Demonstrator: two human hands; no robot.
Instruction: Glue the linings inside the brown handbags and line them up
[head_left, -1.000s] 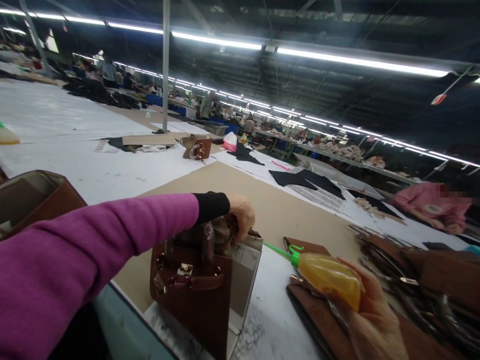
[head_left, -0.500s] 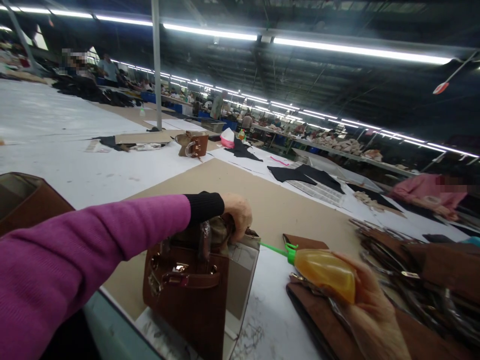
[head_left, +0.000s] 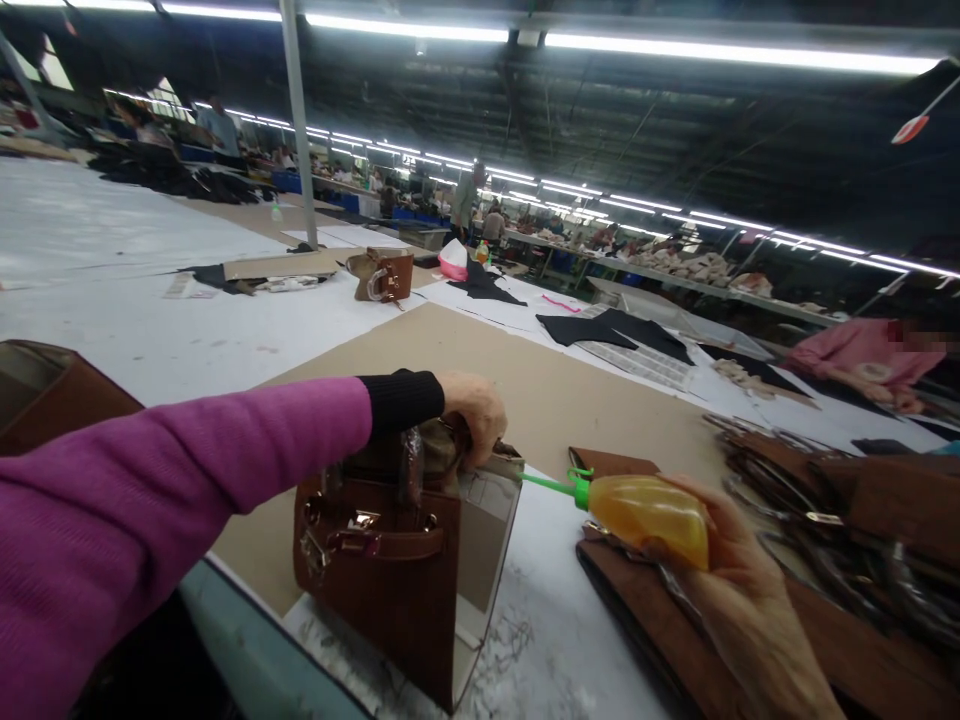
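Observation:
A brown handbag stands upright on the table in front of me, its side open and showing a pale inner panel. Curled over the khaki lining at the bag's top is my left hand, closed on the bag; its fingertips are partly hidden. My right hand squeezes around a soft glue bottle of amber liquid with a green nozzle. The nozzle's tip reaches the upper edge of the bag's open side; whether it touches cannot be made out.
Flat brown bag pieces lie under my right hand, with a pile of brown bags at the right. Another bag stands at far left, a smaller one farther back. A person in pink works across the table.
The view has tilted slightly, shifting the scene a little. Both hands keep their holds, and the nozzle stays at the bag's upper side edge.

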